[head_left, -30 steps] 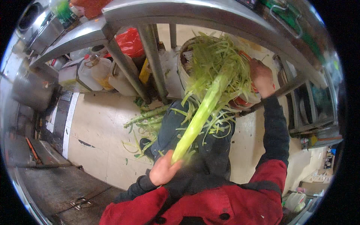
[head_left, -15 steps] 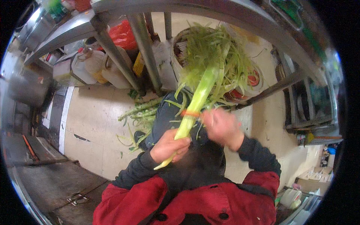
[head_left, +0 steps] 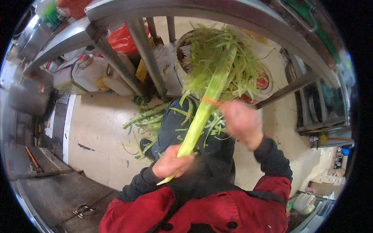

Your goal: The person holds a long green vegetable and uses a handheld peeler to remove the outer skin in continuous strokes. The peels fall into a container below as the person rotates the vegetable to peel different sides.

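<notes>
My left hand [head_left: 171,162] is wrapped round the lower end of a long pale-green celtuce stalk [head_left: 196,126], whose thin tip sticks out below the fist. The stalk slants up and away to the right, its blurred far end over a bucket [head_left: 179,72] heaped with green peelings [head_left: 243,75]. My right hand [head_left: 243,122], smeared by motion, is closed on an orange peeler [head_left: 210,101], which lies across the stalk about halfway along. The fingers hide the peeler's handle. Strips of peel hang over my dark trouser leg below the stalk.
Left of my leg, more green stalks and leaf scraps [head_left: 145,122] lie on the tiled floor. A metal table frame [head_left: 145,58] crosses above and ahead, with plastic jugs [head_left: 89,72] behind its legs. A metal rack [head_left: 322,105] stands at right.
My right hand and the peeler have moved up along the stalk, away from me. My left hand has shifted slightly down and left with the stalk's lower end.
</notes>
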